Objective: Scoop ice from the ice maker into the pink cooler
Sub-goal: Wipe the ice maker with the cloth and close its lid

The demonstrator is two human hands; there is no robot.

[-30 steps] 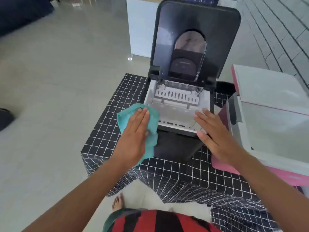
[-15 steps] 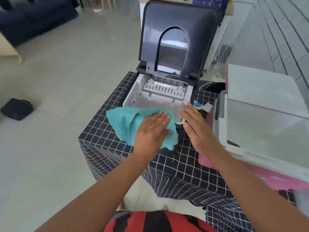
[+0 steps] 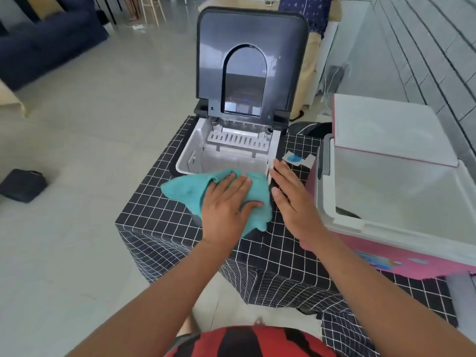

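Shifted: teal cloth [image 3: 226,194], now at ice maker [image 3: 229,155] front rim.
Left hand [image 3: 229,204] presses cloth flat; right hand [image 3: 291,199] open, empty; scooping apparently finished.

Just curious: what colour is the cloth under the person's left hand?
Teal cloth, seen best in the head view.

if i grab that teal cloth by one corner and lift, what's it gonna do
The teal cloth would likely hang limp: it already folds and bunches under the left hand. It looks thin, so probably light. Its woven texture suggests it won't slip, though dampness can't be judged.
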